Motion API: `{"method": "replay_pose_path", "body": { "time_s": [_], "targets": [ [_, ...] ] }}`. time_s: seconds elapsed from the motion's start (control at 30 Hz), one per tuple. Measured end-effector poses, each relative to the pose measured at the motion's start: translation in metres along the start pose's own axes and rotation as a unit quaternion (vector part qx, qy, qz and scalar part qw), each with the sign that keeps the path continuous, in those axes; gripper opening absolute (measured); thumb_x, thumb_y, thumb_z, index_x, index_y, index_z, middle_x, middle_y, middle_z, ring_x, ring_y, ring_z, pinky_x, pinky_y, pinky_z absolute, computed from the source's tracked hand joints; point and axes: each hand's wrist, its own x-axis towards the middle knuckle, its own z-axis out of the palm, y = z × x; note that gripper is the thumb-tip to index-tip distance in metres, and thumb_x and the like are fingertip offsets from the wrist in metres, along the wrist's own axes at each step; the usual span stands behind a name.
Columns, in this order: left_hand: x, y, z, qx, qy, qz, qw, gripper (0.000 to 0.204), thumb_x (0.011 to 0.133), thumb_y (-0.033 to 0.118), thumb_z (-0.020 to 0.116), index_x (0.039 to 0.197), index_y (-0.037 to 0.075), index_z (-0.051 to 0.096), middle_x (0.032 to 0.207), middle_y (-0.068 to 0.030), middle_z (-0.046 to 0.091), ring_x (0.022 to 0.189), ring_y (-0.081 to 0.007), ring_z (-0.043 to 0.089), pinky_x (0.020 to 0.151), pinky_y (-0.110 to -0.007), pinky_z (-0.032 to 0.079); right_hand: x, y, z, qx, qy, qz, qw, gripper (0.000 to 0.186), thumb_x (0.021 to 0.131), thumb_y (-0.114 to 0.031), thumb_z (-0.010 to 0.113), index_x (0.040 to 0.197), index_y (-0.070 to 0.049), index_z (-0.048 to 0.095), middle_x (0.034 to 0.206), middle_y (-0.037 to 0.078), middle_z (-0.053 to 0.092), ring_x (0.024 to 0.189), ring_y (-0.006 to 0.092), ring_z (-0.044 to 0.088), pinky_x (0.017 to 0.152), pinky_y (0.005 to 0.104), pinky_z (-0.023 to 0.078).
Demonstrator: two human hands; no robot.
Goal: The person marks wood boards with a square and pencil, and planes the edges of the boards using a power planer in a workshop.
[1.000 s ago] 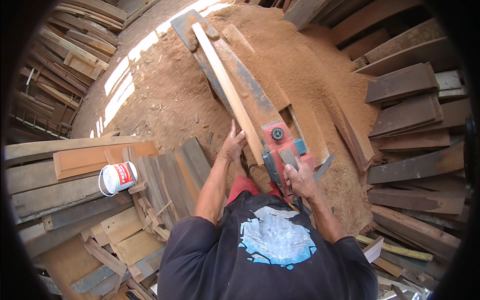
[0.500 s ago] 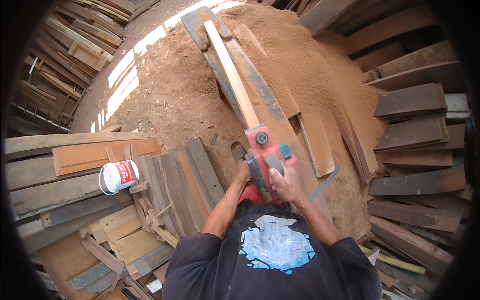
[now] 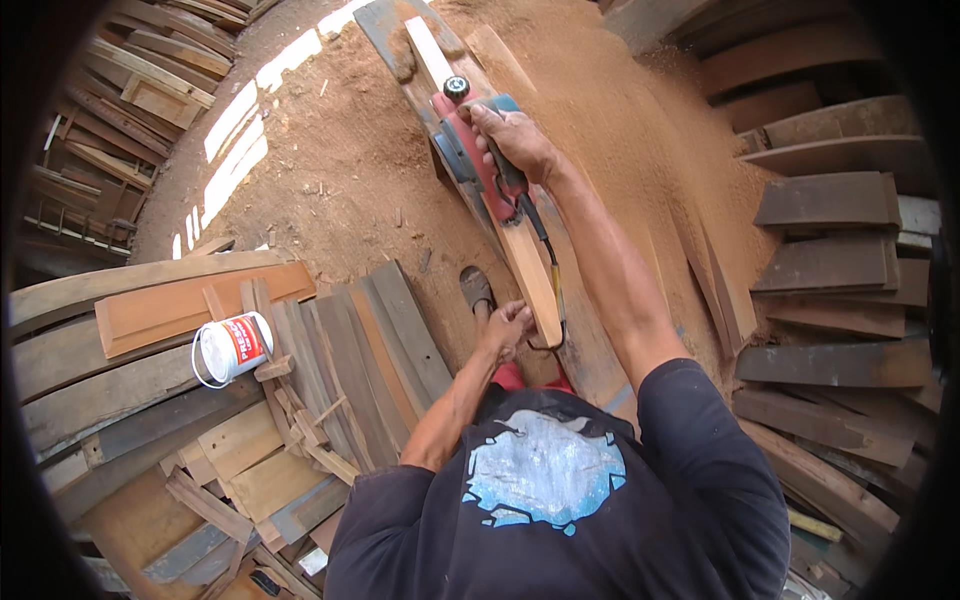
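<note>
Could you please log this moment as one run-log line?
right hand: grips red electric planer | left hand: steadies pale wooden plank | sawdust floor

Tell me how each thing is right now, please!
Red electric planer: resting on the plank, far end, gripped by the right hand.
Pale wooden plank: lying flat on the long bench, near end steadied by the left hand.
Power cord: hanging loose along the plank.
White can with red label: lying on its side on stacked boards.
Sawdust heap: piled around the bench.
</note>
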Motion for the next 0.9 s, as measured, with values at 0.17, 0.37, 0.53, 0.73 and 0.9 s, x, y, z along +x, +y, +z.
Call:
{"method": "replay_pose_path", "body": {
  "time_s": [0.17, 0.37, 0.53, 0.73, 0.9],
  "targets": [
    [0.010, 0.009, -0.017, 0.101, -0.020, 0.019, 0.995, 0.018, 0.104, 0.018, 0.062, 0.101, 0.001, 0.065, 0.079, -0.0029, 0.066, 0.063, -0.0108, 0.058, 0.059, -0.026, 0.050, -0.080, 0.000, 0.019, -0.035, 0.039, 0.015, 0.999, 0.042, 0.105, -0.047, 0.053, 0.091, -0.008, 0.063, 0.072, -0.002, 0.058, 0.062, 0.0068, 0.057, 0.057, 0.0242, 0.049],
    [-0.014, 0.012, 0.004, 0.029, 0.042, 0.034, 0.998, 0.022, 0.103, 0.022, 0.065, 0.109, 0.001, 0.067, 0.091, -0.0036, 0.071, 0.068, -0.0156, 0.066, 0.060, -0.030, 0.056, -0.227, 0.067, 0.019, -0.068, 0.041, 0.010, 0.997, 0.037, 0.105, -0.039, 0.050, 0.088, -0.007, 0.059, 0.065, -0.002, 0.056, 0.055, 0.0089, 0.053, 0.052, 0.0281, 0.045],
    [0.035, -0.035, -0.037, -0.013, -0.065, 0.042, 0.997, 0.029, 0.100, 0.035, 0.068, 0.106, 0.007, 0.069, 0.090, -0.0010, 0.071, 0.072, -0.0135, 0.067, 0.060, -0.031, 0.055, -0.371, 0.088, 0.031, -0.120, 0.058, 0.033, 0.991, 0.040, 0.099, -0.041, 0.055, 0.100, -0.002, 0.060, 0.075, 0.009, 0.060, 0.067, 0.0200, 0.059, 0.063, 0.0364, 0.048],
    [0.063, -0.063, -0.069, 0.037, -0.077, 0.091, 0.992, 0.013, 0.102, 0.021, 0.065, 0.102, 0.008, 0.069, 0.087, 0.0043, 0.067, 0.073, -0.0085, 0.063, 0.062, -0.028, 0.051, -0.385, 0.105, 0.040, -0.053, 0.081, 0.071, 0.993, 0.054, 0.099, -0.049, 0.057, 0.105, 0.005, 0.061, 0.082, 0.017, 0.063, 0.076, 0.0278, 0.064, 0.073, 0.0422, 0.051],
    [0.029, -0.039, -0.042, -0.098, -0.074, 0.043, 0.992, 0.019, 0.098, 0.004, 0.056, 0.114, 0.003, 0.066, 0.100, -0.0022, 0.070, 0.085, -0.0171, 0.068, 0.068, -0.029, 0.056, -0.297, 0.090, 0.040, -0.061, 0.108, 0.018, 0.992, 0.057, 0.098, -0.055, 0.056, 0.098, 0.003, 0.061, 0.073, 0.013, 0.060, 0.064, 0.0219, 0.060, 0.062, 0.0384, 0.048]
  ]
}}
